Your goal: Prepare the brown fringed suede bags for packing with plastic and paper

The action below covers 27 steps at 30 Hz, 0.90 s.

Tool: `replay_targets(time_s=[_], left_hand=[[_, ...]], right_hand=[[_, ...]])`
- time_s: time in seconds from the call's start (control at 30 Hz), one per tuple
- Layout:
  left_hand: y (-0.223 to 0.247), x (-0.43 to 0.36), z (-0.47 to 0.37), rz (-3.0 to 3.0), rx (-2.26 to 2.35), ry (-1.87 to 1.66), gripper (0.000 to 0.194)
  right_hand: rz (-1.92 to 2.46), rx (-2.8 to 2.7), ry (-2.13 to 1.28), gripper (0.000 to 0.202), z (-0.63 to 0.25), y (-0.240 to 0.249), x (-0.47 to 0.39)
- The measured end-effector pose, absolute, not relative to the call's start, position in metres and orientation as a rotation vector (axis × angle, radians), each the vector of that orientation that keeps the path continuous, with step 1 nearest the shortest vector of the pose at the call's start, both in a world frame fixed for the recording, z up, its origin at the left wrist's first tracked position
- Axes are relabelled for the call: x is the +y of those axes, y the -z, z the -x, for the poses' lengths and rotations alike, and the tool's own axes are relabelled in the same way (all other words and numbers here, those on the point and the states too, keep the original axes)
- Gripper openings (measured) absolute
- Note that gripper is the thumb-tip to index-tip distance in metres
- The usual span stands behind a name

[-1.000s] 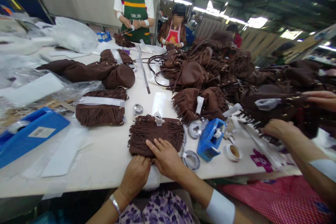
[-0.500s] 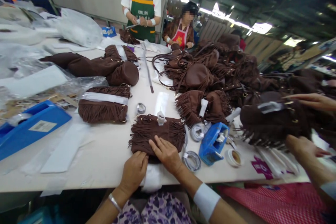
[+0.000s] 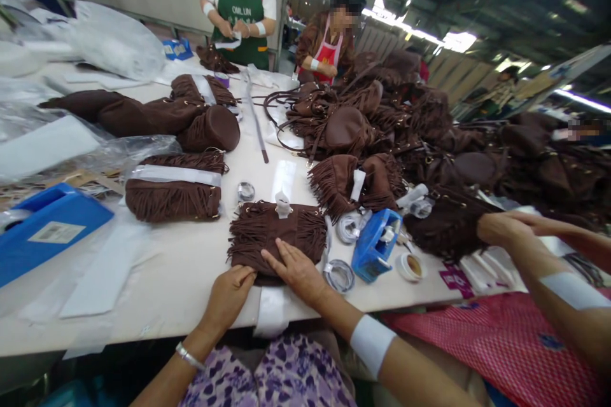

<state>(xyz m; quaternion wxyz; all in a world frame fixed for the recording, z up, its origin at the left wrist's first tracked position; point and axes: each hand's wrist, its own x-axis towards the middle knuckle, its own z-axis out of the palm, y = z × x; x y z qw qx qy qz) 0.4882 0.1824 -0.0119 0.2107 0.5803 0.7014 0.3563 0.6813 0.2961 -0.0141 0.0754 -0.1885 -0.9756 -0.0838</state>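
Note:
A dark brown fringed bag [image 3: 281, 232] lies flat on the table in front of me, with a white wrap on the fitting at its top edge. My left hand [image 3: 230, 292] pinches the bag's lower left edge, fingers closed on it. Across the lower middle of the bag, my right hand [image 3: 296, 270] rests flat with fingers stretched out. A strip of white material [image 3: 272, 311] hangs over the table edge just below the bag. Rolled grey straps [image 3: 339, 275] lie close to the bag's right side.
A blue tape dispenser [image 3: 375, 245] and a tape roll [image 3: 410, 266] stand to the right; a larger blue dispenser [image 3: 57, 222] is at left. A wrapped fringed bag [image 3: 174, 194] lies left, a heap of brown bags [image 3: 353, 127] behind. A co-worker's hands [image 3: 506, 229] handle another bag at right.
My view has shifted slightly right. Both my hands stay on the bag in much the same pose. At right, the co-worker's dark bag has been lowered toward the table.

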Motion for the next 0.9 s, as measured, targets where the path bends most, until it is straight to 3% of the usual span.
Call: replay_targets(time_s=[0.23, 0.43, 0.67, 0.9], left_hand=[[-0.007, 0.171, -0.498, -1.883, 2.126, -1.129, 0.033], [0.028, 0.197, -0.516, -2.494, 2.056, -0.618, 0.059], [0.055, 0.189, -0.508, -2.570, 2.031, -0.548, 0.076], [0.041, 0.197, -0.503, -2.556, 1.995, -0.419, 0.076]], right_hand=[[0.595, -2.911, 0.194, 0.064, -0.680, 0.021, 0.285], [0.616, -2.958, 0.077, 0.056, -0.677, 0.015, 0.287], [0.660, -3.018, -0.418, 0.087, -0.694, -0.011, 0.281], [0.686, -2.958, -0.474, 0.087, -0.695, -0.003, 0.287]])
